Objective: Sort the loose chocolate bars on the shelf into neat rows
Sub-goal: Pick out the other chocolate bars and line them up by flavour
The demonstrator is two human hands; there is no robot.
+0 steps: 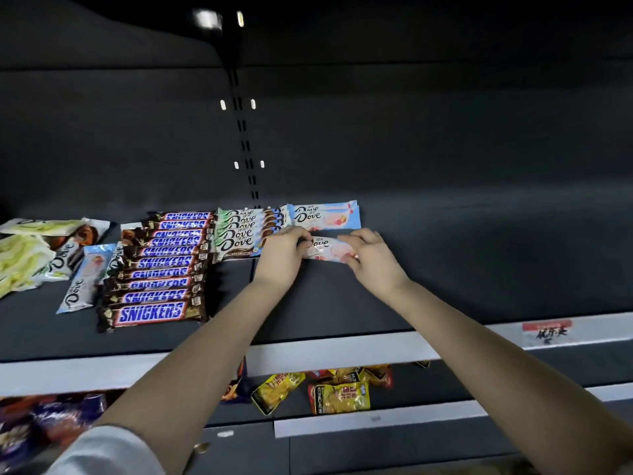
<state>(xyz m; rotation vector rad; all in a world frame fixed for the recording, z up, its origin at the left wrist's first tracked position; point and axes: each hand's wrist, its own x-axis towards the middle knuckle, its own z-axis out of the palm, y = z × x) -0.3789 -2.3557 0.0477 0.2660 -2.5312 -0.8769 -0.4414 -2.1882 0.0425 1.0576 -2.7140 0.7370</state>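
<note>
Hands, left [281,250] and right [368,255], each pinch one end of a pink Dove bar [327,252] just at 6 o'clock of the pink Dove row [323,214] on the shelf [445,269]: placement step, probably next requiring it squared against that row, with loose bars [41,255] lying at 9 o'clock.

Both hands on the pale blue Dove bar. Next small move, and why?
Probably set the held Dove bar flat against the front of the pale blue Dove stack, ends aligned. The left hand and right hand pinch it by its ends just in front of that matching stack.
</note>
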